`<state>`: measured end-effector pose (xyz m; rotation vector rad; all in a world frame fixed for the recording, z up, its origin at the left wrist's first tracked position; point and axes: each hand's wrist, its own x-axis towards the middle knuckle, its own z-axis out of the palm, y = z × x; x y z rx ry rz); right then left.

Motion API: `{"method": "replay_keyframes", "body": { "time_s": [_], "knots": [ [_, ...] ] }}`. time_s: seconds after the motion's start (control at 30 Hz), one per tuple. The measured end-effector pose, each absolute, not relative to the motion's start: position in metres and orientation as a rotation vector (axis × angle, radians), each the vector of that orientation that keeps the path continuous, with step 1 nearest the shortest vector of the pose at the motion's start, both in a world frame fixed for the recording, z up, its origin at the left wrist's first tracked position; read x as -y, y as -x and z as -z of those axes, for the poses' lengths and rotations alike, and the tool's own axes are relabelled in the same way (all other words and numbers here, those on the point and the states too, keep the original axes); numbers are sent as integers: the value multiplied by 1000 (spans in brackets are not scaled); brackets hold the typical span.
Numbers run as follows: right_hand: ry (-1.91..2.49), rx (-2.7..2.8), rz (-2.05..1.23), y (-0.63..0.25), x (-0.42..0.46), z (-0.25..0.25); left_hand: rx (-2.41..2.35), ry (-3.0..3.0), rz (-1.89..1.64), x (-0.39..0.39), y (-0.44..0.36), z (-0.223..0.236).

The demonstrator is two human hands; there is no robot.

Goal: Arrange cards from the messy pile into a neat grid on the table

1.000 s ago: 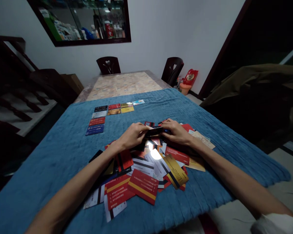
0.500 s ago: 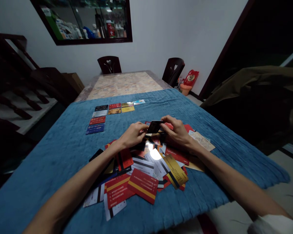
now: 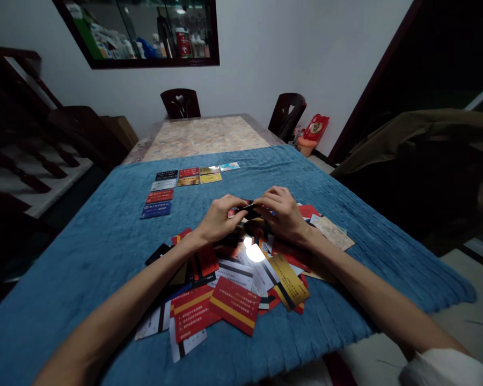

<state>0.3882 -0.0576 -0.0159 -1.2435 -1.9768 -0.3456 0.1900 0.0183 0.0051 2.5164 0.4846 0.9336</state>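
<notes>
A dark plastic card (image 3: 249,209) is pinched between both hands, tilted so that little of its face shows. My left hand (image 3: 222,219) is closed on its left end. On its right end my right hand (image 3: 282,213) is closed too, fingers over the top. Below the hands spreads a loose pile of overlapping cards, among them a red card with a yellow stripe (image 3: 235,305), a gold card (image 3: 288,281) and a white card with a dark stripe (image 3: 236,272). A bright glare hides part of the pile.
Farther off, several cards lie face up in rows, with a blue card (image 3: 156,209) nearest and a light blue card (image 3: 229,166) at the right end. A blue cloth (image 3: 104,257) covers the near table. Dark chairs (image 3: 180,103) stand beyond.
The dark card has tipped from showing its face to nearly edge-on. My hands have drawn slightly closer around it, and the right fingers now cover more of it.
</notes>
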Motion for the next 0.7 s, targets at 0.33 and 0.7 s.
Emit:
{"method": "replay_keyframes", "body": {
  "time_s": [0.33,0.7],
  "knots": [
    [1349,2090,190,-390,53,31,-697,-2525,-831,-29,-182,-9],
    [1355,2087,-52,-394,45,42,-916,-2545,-517,-49,-169,-7]
  ]
}}
